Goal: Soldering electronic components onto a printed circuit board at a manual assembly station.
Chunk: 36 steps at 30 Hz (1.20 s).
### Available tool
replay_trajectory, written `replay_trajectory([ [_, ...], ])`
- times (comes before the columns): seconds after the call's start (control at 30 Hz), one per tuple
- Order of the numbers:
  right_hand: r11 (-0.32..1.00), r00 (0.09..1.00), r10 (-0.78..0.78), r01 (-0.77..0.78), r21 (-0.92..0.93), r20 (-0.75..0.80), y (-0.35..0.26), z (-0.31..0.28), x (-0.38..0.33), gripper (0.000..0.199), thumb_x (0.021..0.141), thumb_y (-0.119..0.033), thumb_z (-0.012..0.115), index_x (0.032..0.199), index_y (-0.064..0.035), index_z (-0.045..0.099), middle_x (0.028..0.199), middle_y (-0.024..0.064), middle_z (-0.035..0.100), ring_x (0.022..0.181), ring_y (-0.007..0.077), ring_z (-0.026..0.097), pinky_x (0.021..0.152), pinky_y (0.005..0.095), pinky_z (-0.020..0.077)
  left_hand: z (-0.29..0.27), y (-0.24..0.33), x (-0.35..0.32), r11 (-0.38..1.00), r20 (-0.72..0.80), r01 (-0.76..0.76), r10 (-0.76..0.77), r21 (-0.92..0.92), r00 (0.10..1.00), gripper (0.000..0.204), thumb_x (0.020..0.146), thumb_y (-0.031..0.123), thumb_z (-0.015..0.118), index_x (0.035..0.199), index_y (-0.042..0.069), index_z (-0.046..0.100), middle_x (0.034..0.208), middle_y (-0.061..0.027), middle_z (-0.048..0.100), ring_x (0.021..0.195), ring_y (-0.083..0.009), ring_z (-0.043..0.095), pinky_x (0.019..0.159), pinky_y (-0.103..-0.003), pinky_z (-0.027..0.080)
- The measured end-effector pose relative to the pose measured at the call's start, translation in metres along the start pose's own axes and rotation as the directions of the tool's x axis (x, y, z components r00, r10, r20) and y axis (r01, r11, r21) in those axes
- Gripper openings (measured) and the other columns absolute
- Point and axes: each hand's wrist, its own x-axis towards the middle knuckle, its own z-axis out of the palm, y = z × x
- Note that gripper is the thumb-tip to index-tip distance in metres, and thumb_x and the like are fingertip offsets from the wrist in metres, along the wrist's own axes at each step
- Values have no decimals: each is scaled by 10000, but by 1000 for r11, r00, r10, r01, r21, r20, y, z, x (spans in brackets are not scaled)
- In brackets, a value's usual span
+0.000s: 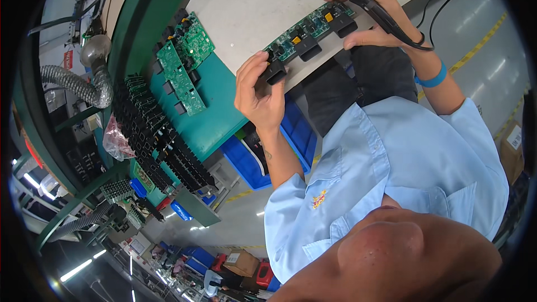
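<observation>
At the upper centre of the frame, a long green circuit board (314,24) is held aslant over the near edge of a pale work surface (246,8). Its near side is lined with black connectors (309,49), and small yellow parts are seen along it. The left end of the board is grasped by the left hand (260,90), with the fingers laid over the far side and the thumb set by the end connector.

At the upper right, a black-handled tool (369,9) is grasped in the right hand (386,19), its handle lying across the fingers and its metal tip directed toward the top edge. The right fingertips and thumb are spread on either side of the board's right end; whether it is also pinched there cannot be told. A blue band (433,76) is worn on the right wrist.

Left of the pale surface, two more green boards (180,76) are laid on a green mat (215,120), close against each other. Farther down on the left, a dense row of black parts (168,140) is ranged beside the mat. Below the left hand, a blue bin (296,144) is partly hidden by the forearm.
</observation>
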Motion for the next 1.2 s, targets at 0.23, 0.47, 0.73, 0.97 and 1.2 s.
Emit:
replay_trajectory([
  [0.23,1000,1000,-6,6,-7,-14,1,0,1,993,631,-178,1009,1465,-50,485,1414,232,642,1205,336,702,1075,451,554,2,13,8,996,3,1,-1,85,1000,427,755,-37,838,1149,37,691,1165,-155,752,1110,-320,707,979,-397,568],
  [0.47,998,999,28,-29,-53,-22,-4,-3,-1,998,619,-192,1012,1462,-57,494,1393,205,660,1190,319,711,1064,427,559,18,57,70,871,436,-270,73,410,897,613,717,-23,830,1305,39,670,1241,-137,748,1115,-282,719,976,-387,554],
  [0.73,996,998,-36,31,-87,-58,-1,0,2,973,602,-215,1017,1430,-54,532,1338,169,694,1170,293,721,1038,395,569,27,54,68,849,596,-230,-119,475,794,716,684,-56,790,1377,43,637,1288,-123,746,1091,-272,742,940,-357,565],
  [0.97,996,998,-22,16,-91,-59,-2,1,3,955,583,-230,1022,1401,-54,562,1302,157,713,1133,288,729,1027,382,572,27,51,63,851,534,-183,-128,492,836,730,688,-85,772,1392,38,625,1250,-135,763,1039,-283,762,889,-347,582],
  [1.2,992,988,-60,44,-117,-140,-3,2,4,647,745,1,858,1342,-104,633,1181,65,746,1021,203,731,915,309,582,27,54,67,852,531,-167,-145,496,835,674,748,-72,794,1395,28,633,1258,-118,773,1078,-256,772,870,-311,585],
])
